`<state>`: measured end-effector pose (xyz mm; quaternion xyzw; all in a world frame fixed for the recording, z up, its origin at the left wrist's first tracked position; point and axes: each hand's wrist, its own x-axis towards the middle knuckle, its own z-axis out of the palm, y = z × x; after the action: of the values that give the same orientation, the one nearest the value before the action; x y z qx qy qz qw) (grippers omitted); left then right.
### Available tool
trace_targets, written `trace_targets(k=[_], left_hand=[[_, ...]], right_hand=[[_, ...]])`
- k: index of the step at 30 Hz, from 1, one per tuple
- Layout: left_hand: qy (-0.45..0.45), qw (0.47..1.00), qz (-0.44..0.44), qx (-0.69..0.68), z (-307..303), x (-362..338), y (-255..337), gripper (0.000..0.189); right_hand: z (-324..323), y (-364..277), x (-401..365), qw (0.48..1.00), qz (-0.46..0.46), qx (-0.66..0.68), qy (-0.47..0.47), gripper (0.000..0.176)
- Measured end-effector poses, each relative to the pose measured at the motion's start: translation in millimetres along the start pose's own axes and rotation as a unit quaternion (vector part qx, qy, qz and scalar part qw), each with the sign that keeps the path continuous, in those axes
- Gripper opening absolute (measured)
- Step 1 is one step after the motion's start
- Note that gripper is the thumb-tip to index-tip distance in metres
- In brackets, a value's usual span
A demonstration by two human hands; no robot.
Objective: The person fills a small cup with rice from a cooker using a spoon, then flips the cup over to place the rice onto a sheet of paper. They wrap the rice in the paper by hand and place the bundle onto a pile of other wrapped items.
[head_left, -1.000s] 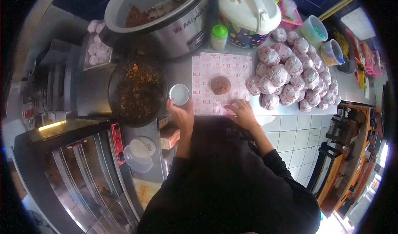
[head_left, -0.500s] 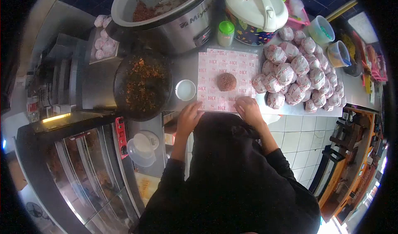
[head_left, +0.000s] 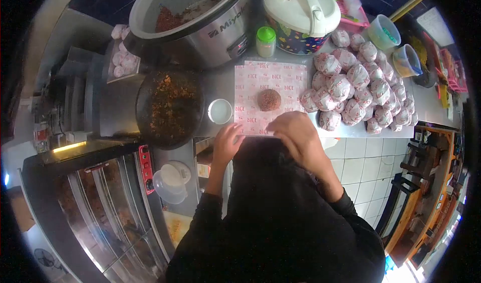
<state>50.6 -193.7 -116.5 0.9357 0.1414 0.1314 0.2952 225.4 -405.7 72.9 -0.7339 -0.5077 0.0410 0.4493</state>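
Note:
A round brown rice ball [head_left: 269, 100] sits near the middle of printed wrapping paper [head_left: 250, 77] with red lettering; a second sheet edge shows behind the top one. At the paper's near left corner is my left hand [head_left: 227, 144], its fingers bent and thumb apart. My right hand [head_left: 300, 140] hovers over the paper's near right edge with loosely bent fingers directed left, just below the ball; neither hand visibly holds anything. Left of the paper stands a small white bowl [head_left: 220, 111]. Many wrapped balls [head_left: 350, 85] are piled on the right.
A dark pan [head_left: 169, 110] with browned crumbly filling lies left. Behind stand a large cooker [head_left: 220, 37] with brown rice, a green-capped shaker [head_left: 266, 41] and a white-lidded patterned container [head_left: 303, 12]. A tray of wrapped balls [head_left: 123, 60] sits back left; a glass display cabinet [head_left: 100, 203] is near left.
My right hand has moved left and upward from the paper's near right corner, its fingers now more bent. My left hand has stayed by the left corner. The view has shifted slightly.

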Motion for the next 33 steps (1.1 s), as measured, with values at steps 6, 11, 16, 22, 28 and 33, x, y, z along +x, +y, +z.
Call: trace_targets(k=[6,11,16,22,28,33], left_hand=[[-0.016,0.999,0.031,0.006,5,6,8,0.039],[-0.018,0.999,0.001,-0.041,2,9,9,0.040],[0.004,0.992,-0.044,-0.118,1,10,8,0.036],[-0.011,0.978,-0.110,-0.179,-3,12,8,0.036],[-0.031,0.970,-0.086,-0.224,-4,13,9,0.035],[-0.039,0.988,-0.053,-0.139,10,4,-6,0.036]], right_hand=[[-75,-105,29,0.962,-0.252,0.077,0.079,0.020],[-89,-114,41,0.918,-0.358,0.130,0.113,0.021],[-90,-136,28,0.951,-0.228,0.161,0.131,0.020],[-81,-144,35,0.932,-0.195,0.247,0.177,0.018],[-88,-109,42,0.917,-0.300,0.203,0.169,0.016],[-91,-90,23,0.973,-0.145,0.141,0.112,0.012]])
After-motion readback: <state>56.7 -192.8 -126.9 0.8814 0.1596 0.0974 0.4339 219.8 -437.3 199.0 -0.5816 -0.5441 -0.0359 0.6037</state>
